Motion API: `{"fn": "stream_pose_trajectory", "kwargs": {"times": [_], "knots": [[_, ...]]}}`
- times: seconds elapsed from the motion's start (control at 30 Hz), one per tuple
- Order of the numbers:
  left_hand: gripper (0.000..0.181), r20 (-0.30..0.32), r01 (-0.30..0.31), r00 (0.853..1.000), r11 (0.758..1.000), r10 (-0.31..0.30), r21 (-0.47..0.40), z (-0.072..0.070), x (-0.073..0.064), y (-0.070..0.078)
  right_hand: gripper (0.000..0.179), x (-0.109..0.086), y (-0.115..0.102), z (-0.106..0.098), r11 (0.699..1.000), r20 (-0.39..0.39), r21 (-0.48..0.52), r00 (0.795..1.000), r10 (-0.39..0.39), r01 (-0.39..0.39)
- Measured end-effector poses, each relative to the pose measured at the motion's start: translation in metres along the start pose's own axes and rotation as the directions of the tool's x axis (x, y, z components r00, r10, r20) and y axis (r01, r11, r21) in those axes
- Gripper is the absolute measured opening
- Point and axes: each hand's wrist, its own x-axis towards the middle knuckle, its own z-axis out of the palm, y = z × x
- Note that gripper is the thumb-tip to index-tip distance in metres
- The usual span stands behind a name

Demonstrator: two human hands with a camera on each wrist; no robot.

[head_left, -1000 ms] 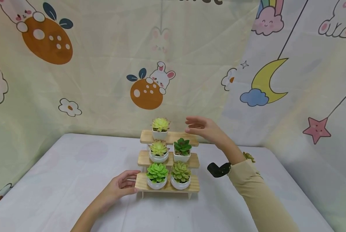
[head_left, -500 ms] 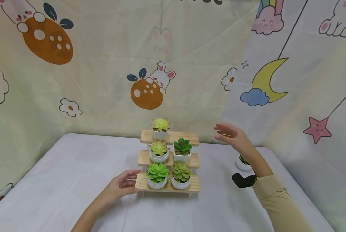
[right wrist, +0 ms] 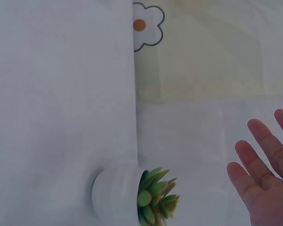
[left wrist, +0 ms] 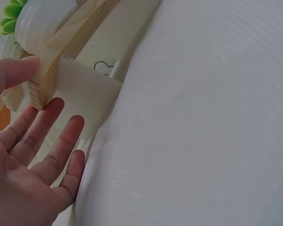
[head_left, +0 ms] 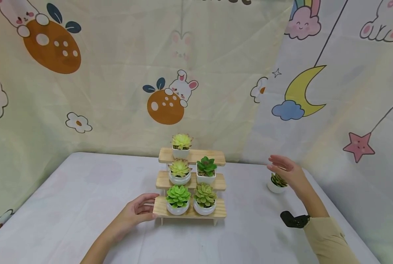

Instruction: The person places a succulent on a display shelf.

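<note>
A three-tier wooden display stand (head_left: 220, 209) stands mid-table, bearing several potted succulents. My left hand (head_left: 137, 212) holds the left end of its lowest shelf; in the left wrist view the thumb (left wrist: 23, 70) lies against one side of the board and fingertips touch the other. To the right, a succulent in a round white pot (head_left: 276, 187) stands alone on the table. Just above it hovers my right hand (head_left: 288, 171), fingers extended and holding nothing. In the right wrist view, a gap separates the fingers (right wrist: 247, 157) from the green leaves (right wrist: 155, 197).
On the stand, the top shelf carries one yellow-green succulent (head_left: 181, 142) at its left. A dark green one (head_left: 206, 167) sits at the middle shelf's right. A white cloth covers the table (head_left: 249, 234); a printed curtain (head_left: 117, 91) hangs behind it.
My right hand has moved right and lower, from beside the top shelf to above the lone potted succulent, which has come into sight. The left hand stays at the stand.
</note>
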Motion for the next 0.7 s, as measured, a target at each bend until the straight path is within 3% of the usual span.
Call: {"fn": "stream_pose_trajectory", "kwargs": {"times": [0.27,0.4,0.5,0.63,0.7], "knots": [[0.064,-0.004,-0.002,1.0,1.0,0.002,0.003,0.0,0.0,0.0,0.063,-0.012,0.028,-0.004,0.998,-0.121,-0.042,0.992,0.037,-0.042],[0.064,-0.003,-0.004,1.0,1.0,0.004,0.002,0.0,0.0,0.0,0.071,-0.015,0.047,-0.006,0.99,-0.125,0.042,0.982,0.14,-0.136],[0.064,-0.004,-0.003,1.0,1.0,0.003,0.0,0.0,0.0,0.0,0.076,-0.01,0.076,-0.005,0.97,-0.144,0.128,0.964,0.224,-0.206],[0.064,-0.006,-0.004,1.0,1.0,0.004,-0.001,0.0,0.0,0.0,0.08,-0.003,0.118,-0.005,0.952,-0.157,0.19,0.949,0.272,-0.241],[0.063,-0.004,-0.002,1.0,1.0,0.002,-0.001,0.0,0.0,-0.001,0.084,-0.003,0.127,-0.005,0.948,-0.133,0.218,0.955,0.264,-0.232]]}}
